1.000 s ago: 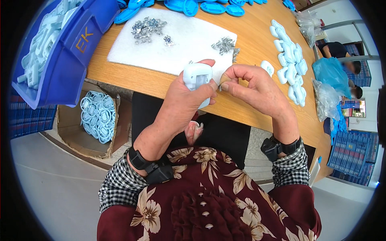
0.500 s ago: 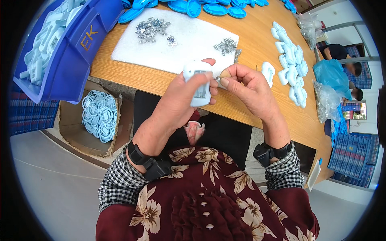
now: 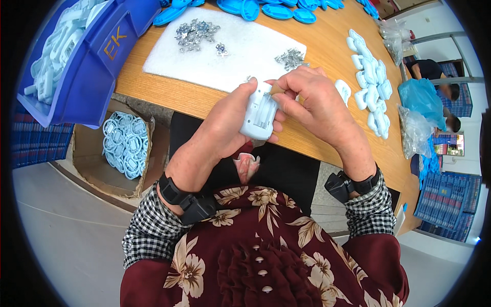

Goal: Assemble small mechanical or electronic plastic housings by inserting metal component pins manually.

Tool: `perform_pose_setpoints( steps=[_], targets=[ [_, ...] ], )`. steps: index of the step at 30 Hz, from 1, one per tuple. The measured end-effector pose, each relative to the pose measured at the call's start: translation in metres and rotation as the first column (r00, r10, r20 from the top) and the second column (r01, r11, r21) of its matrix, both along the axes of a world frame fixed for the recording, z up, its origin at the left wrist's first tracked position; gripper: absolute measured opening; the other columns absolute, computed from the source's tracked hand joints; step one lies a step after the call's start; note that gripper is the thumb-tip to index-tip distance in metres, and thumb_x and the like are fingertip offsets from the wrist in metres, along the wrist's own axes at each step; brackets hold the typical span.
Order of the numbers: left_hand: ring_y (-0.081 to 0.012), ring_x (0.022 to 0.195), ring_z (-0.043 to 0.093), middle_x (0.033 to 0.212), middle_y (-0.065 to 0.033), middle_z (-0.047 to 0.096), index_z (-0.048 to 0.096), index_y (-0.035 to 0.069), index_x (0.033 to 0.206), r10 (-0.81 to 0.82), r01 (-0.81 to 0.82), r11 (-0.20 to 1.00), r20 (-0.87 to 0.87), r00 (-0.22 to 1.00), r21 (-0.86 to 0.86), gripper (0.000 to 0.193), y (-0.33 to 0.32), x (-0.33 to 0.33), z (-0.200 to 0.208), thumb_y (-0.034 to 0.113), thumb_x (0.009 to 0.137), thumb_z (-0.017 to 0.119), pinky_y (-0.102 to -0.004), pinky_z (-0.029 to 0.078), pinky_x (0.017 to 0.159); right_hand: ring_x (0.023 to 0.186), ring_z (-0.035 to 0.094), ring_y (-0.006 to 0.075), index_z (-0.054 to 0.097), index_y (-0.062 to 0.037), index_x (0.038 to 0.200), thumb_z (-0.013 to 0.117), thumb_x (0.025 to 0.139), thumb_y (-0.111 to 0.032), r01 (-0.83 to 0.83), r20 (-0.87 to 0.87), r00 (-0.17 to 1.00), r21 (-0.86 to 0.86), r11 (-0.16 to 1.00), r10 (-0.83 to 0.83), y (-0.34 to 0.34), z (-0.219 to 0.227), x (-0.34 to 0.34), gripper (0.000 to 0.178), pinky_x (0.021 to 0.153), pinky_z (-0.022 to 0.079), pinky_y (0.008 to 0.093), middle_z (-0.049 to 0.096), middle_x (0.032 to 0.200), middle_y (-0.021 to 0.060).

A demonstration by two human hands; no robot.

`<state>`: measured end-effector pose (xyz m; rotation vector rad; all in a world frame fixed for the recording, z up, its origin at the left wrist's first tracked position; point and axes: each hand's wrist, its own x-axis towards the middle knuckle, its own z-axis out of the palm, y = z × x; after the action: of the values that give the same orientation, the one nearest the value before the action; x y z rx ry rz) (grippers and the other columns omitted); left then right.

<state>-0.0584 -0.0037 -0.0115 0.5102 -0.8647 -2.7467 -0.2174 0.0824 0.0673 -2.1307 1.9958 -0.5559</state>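
Note:
My left hand [image 3: 223,121] grips a pale blue plastic housing [image 3: 261,118], tilted, with an oblong recess like a battery compartment facing up. A coil spring seems to show at the recess's lower end. Thumb and index finger of my right hand [image 3: 321,102] pinch a small metal piece [image 3: 267,94] at the upper end of the recess; the fingers hide most of it. Beyond my hands lies a white foam sheet [image 3: 171,61] bearing a pile of small metal contacts [image 3: 197,34], a little cluster of metal parts [image 3: 221,49] and a heap of springy metal pieces [image 3: 290,58].
More pale blue housings [image 3: 372,77] stand in a row on the wooden table [image 3: 332,43]; a single housing [image 3: 342,92] is near my right hand. Left are a blue bin [image 3: 84,84] of pale parts and a carton [image 3: 92,166] of round ones. Blue oval parts [image 3: 279,11] lie behind.
The housing has turned so its recess faces up more fully, and my left thumb has moved off it to the edge. My right hand has brought the metal piece up to the recess's upper end.

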Motion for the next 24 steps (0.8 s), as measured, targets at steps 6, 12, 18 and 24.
perform_pose_setpoints(
  steps=[6, 12, 18, 24],
  targets=[
    [-0.0223, 0.076, 0.070, 0.088, -0.0129, 0.068, 0.057, 0.001, 0.114, -0.035, 0.036, 0.997, 0.019, 0.999, -0.063, 0.054, 0.003, -0.001, 0.001, 0.043, 0.109, 0.024, -0.0368, 0.060, 0.064, 0.086, 0.063, 0.0317, 0.067, -0.0050, 0.085, 0.068, 0.083, -0.017, -0.031, -0.305, 0.952, -0.020, 0.999, 0.024, -0.002, 0.011, 0.015, 0.013, 0.076, 0.048, 0.0422, 0.066, 0.078, 0.0105],
    [-0.0221, 0.076, 0.070, 0.089, -0.0132, 0.068, 0.054, 0.002, 0.119, -0.045, 0.054, 0.996, 0.105, 0.993, -0.078, 0.052, 0.003, 0.002, 0.010, 0.041, 0.109, 0.022, -0.0370, 0.059, 0.064, 0.079, 0.065, 0.0333, 0.067, -0.0022, 0.094, 0.068, 0.086, -0.020, 0.067, -0.179, 0.982, 0.072, 0.995, -0.053, -0.003, 0.018, 0.014, 0.019, 0.073, 0.050, 0.0422, 0.068, 0.082, 0.0116],
    [-0.0238, 0.074, 0.069, 0.091, -0.0155, 0.068, 0.042, 0.002, 0.140, -0.073, 0.070, 0.996, -0.045, 0.996, -0.059, 0.054, 0.000, 0.003, 0.002, 0.039, 0.109, 0.018, -0.0371, 0.059, 0.064, 0.071, 0.056, 0.0075, 0.065, -0.0018, 0.115, 0.066, 0.097, -0.022, 0.255, 0.456, 0.791, 0.361, 0.897, -0.408, 0.012, 0.000, 0.014, 0.027, 0.067, 0.047, 0.0228, 0.065, 0.085, 0.0004],
    [-0.0173, 0.087, 0.066, 0.103, -0.0115, 0.067, 0.040, 0.002, 0.146, -0.014, 0.057, 0.917, 0.111, 0.994, -0.394, 0.050, 0.003, 0.012, 0.010, 0.032, 0.108, 0.031, -0.0306, 0.055, 0.074, 0.070, 0.054, 0.0029, 0.064, -0.0008, 0.116, 0.064, 0.099, -0.025, 0.230, 0.586, 0.619, 0.501, 0.834, -0.523, 0.019, -0.008, 0.006, 0.029, 0.064, 0.045, 0.0193, 0.064, 0.086, -0.0031]
  ],
)
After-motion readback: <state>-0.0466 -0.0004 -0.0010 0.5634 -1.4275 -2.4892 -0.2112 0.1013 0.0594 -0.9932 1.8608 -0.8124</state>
